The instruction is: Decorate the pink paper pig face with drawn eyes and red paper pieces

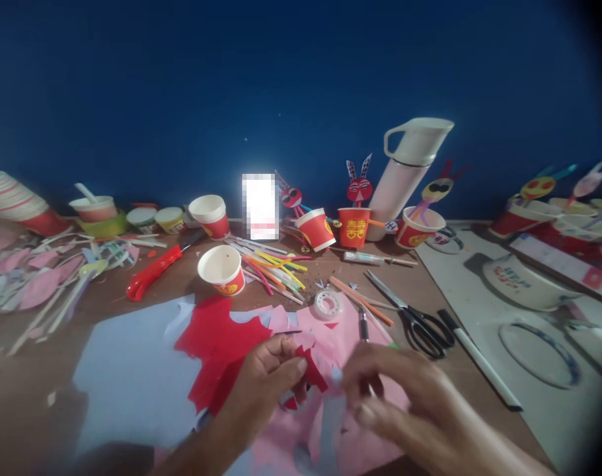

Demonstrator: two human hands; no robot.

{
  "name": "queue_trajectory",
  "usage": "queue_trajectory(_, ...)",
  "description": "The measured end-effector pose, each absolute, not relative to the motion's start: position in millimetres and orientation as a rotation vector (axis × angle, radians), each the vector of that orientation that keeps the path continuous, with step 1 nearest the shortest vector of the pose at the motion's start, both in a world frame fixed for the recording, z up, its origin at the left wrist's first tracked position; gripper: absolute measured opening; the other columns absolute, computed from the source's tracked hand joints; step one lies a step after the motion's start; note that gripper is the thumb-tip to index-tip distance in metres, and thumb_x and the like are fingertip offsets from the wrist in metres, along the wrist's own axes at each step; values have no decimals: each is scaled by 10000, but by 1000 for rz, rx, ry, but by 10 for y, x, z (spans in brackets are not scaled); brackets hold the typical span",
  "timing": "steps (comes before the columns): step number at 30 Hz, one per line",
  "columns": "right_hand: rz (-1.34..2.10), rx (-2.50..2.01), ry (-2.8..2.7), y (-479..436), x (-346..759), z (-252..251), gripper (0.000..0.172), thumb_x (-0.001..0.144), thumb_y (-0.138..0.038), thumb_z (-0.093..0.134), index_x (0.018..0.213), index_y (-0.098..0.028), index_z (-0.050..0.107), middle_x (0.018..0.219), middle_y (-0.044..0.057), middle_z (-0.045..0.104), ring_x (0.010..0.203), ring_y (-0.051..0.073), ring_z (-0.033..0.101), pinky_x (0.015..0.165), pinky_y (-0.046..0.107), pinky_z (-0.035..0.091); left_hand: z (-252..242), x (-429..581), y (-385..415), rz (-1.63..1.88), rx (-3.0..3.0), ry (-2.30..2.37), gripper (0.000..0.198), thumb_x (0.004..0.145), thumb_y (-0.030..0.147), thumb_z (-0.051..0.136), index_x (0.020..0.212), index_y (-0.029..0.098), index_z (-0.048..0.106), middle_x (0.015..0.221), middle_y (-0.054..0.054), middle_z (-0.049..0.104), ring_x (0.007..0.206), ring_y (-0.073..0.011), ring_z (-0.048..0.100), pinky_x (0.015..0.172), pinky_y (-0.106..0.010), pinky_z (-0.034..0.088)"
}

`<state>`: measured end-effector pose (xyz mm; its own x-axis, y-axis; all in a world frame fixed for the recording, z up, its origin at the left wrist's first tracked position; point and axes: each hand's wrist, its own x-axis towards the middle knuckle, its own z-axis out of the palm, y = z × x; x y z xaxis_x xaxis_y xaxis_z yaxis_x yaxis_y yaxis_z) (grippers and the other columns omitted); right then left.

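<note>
My left hand (268,377) pinches a small red paper cutout (311,371) between thumb and fingers, low in the middle of the view. My right hand (400,390) hovers just to its right over pink paper (330,344), fingers curled and blurred; whether it holds anything I cannot tell. A larger red paper sheet (216,344) lies left of my left hand, on a pale blue sheet (127,370). A roll of clear tape (328,304) sits just beyond the papers.
Black scissors (419,324) and a black marker (479,360) lie to the right. A red utility knife (156,271), paper cups (222,268), coloured straws (275,268), paper-cup figures (355,225) and a white jug (404,168) stand behind. Paper scraps (37,277) cover the left.
</note>
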<state>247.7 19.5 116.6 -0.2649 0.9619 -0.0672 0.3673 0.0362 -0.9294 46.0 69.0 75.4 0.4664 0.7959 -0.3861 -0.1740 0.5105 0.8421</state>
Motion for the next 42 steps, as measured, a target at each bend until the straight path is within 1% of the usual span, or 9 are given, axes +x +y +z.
queue_trajectory(1, 1248, -1385, -1698, 247, 2430, 1171, 158, 815, -336, 649, 844, -182, 632, 739, 9, 622, 638, 130, 540, 573, 249, 440, 759, 460, 682, 682, 836, 899, 287, 716, 383, 718, 722, 161, 536, 544, 11, 615, 466, -94, 537, 485, -205, 386)
queue_trajectory(3, 1298, -1441, -1640, 346, 2343, 1127, 168, 772, -325, 684, 831, -182, 617, 682, -16, 590, 605, 114, 497, 532, 223, 386, 771, 464, 666, 661, 864, 914, 286, 710, 378, 725, 711, 156, 544, 545, 13, 608, 481, -91, 537, 500, -201, 385)
queue_trajectory(6, 1372, -1474, -1622, 418, 2262, 1022, 67, 768, -222, 651, 757, -178, 602, 619, -42, 548, 564, 91, 461, 505, 203, 334, 769, 464, 649, 636, 906, 929, 309, 693, 401, 731, 676, 156, 542, 537, 17, 589, 493, -83, 516, 503, -191, 376)
queue_trajectory(10, 1458, -1468, -1556, 413, 2251, 972, 105, 793, -212, 594, 700, -167, 577, 593, -47, 511, 545, 80, 409, 508, 207, 310, 737, 454, 641, 602, 888, 954, 291, 710, 417, 712, 735, 167, 566, 532, 9, 601, 470, -79, 492, 450, -173, 319)
queue_trajectory(15, 1688, -1316, -1285, 441, 2253, 954, 173, 762, -278, 636, 687, -159, 536, 591, -53, 474, 538, 71, 369, 493, 202, 286, 785, 474, 661, 642, 691, 812, 310, 673, 384, 746, 864, 164, 643, 617, 10, 625, 482, -89, 554, 490, -193, 406)
queue_trajectory(23, 1765, -1240, -1055, 458, 2205, 911, 310, 674, -381, 738, 662, -156, 525, 587, -52, 506, 511, 62, 404, 482, 198, 300, 731, 457, 658, 596, 782, 874, 336, 663, 432, 760, 850, 175, 649, 563, 5, 626, 465, -85, 535, 414, -166, 292)
queue_trajectory(30, 1744, -1213, -991, 489, 2186, 878, 360, 646, -443, 753, 685, -156, 539, 602, -45, 527, 524, 65, 407, 490, 204, 296, 705, 491, 681, 638, 737, 910, 351, 608, 427, 784, 735, 173, 577, 516, 29, 592, 448, -91, 525, 443, -189, 316)
queue_trajectory(37, 1718, -1208, -966, 484, 2167, 816, 370, 680, -473, 719, 698, -163, 518, 571, -66, 494, 499, 56, 397, 488, 201, 307, 739, 506, 660, 632, 739, 998, 249, 719, 364, 673, 733, 179, 506, 567, 33, 606, 429, -76, 520, 424, -184, 304)
queue_trajectory(42, 1712, -1236, -978, 468, 2136, 807, 362, 695, -479, 707, 709, -171, 519, 543, -63, 522, 482, 69, 441, 488, 208, 335, 732, 508, 645, 628, 756, 1033, 223, 753, 355, 632, 757, 187, 486, 494, 42, 589, 409, -77, 522, 404, -170, 269)
